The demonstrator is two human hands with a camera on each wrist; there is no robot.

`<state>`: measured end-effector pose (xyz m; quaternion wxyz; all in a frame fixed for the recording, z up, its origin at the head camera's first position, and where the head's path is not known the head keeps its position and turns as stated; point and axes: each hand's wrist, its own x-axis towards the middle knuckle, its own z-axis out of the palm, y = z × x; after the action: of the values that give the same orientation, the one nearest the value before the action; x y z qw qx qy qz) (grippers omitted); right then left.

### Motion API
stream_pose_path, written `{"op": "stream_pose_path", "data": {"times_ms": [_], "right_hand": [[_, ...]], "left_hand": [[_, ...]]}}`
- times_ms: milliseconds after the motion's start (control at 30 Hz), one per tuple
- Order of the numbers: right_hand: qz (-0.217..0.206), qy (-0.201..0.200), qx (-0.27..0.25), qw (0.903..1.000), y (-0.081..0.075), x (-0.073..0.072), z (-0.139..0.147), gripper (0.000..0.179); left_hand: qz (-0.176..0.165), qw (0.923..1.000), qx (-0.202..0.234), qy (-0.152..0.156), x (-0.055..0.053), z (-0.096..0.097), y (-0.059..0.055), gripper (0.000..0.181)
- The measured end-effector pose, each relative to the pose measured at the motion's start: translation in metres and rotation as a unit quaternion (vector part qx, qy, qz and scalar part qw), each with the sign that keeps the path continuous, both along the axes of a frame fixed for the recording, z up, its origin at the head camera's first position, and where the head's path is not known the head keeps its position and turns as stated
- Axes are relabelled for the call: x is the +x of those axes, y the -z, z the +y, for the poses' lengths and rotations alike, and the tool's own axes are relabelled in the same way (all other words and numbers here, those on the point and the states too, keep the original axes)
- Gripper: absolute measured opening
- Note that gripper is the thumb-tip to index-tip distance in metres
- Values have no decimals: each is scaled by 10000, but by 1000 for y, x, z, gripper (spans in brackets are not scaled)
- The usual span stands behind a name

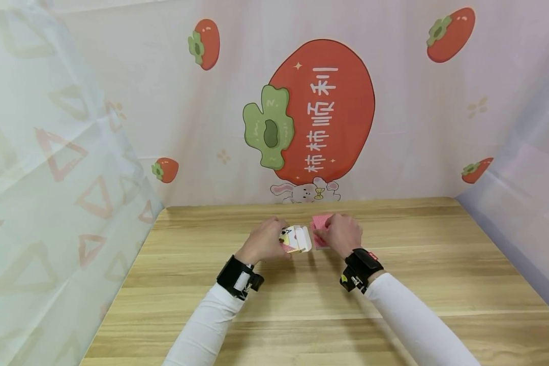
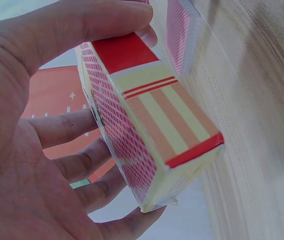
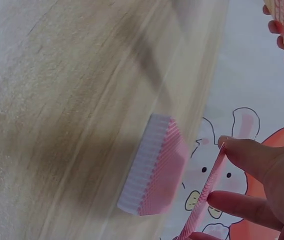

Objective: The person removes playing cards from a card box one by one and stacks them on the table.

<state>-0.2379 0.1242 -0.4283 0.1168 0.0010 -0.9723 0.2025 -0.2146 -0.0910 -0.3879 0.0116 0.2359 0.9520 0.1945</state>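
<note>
A curtain point(image 1: 412, 127) printed with red persimmons hangs behind the far edge of the wooden table point(image 1: 302, 315). White sleeves reach in over the near edge toward the middle of the far one. The left hand point(image 1: 265, 241) is closed round the box point(image 2: 151, 110), thumb on one narrow side and fingers under the other. The right hand point(image 1: 344, 235) pinches a thin pink slip point(image 3: 212, 176), seen edge-on, between thumb and fingers; whether one card or several, I cannot tell.

The box is near the far edge, about midway between the far corners, its open, white-flapped end facing right. Whether it touches the table is unclear. Just right of it the deck point(image 3: 156, 175) rests on the wood, apart from the slip.

The box should be light and easily crushed, best held lightly by its narrow sides, clear of the flaps. The cards look thin, springy and probably slick: pinch them by opposite edges, without bending.
</note>
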Motion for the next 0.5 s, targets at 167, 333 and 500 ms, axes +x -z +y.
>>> {"op": "stream_pose_path", "data": {"times_ms": [167, 333, 500], "right_hand": [[-122, -47, 135, 9998, 4, -1, -1, 36], [-264, -46, 174, 9995, 9, -3, -3, 34], [-183, -48, 297, 9994, 14, -4, -6, 40]], "left_hand": [[38, 10000, 6, 32, 1, -1, 0, 70], [-13, 10000, 44, 32, 1, -1, -1, 69], [-38, 10000, 59, 30, 1, -2, 0, 68]]}}
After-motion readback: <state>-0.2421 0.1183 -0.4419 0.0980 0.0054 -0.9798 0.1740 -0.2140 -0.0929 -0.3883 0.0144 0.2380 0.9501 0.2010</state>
